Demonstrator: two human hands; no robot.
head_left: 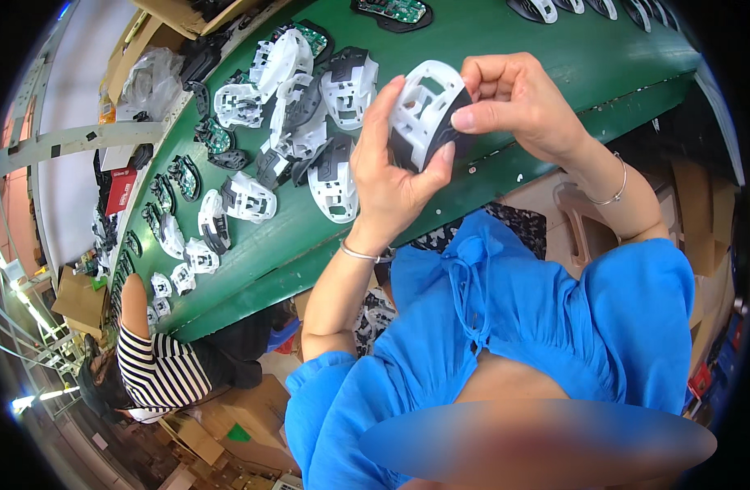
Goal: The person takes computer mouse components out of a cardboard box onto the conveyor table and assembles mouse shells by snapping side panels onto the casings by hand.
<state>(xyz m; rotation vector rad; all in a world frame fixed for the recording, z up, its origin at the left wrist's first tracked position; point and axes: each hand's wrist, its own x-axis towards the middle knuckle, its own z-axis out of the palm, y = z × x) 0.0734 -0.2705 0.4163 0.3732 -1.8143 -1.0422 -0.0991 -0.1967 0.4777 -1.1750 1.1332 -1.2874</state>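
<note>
White-and-black shell [425, 122]: one; curved oval plastic, slotted white frame against dark plastic; held up at the near side of the surface [612, 65].
Left hand [395, 184]: fingers along the shell's left edge, thumb at its near end, gripping it.
Right hand [514, 102]: fingers bent, narrow, thumb on the shell's right edge.
Surface finish: smooth, glossy green.
Pile [287, 69]: slotted white and black shells, left; overlapping, exact count unclear.
Far circuit board [401, 8]: one, green, in rounded black housing.
Bracelets [359, 255]: two, thin, metallic.
</note>
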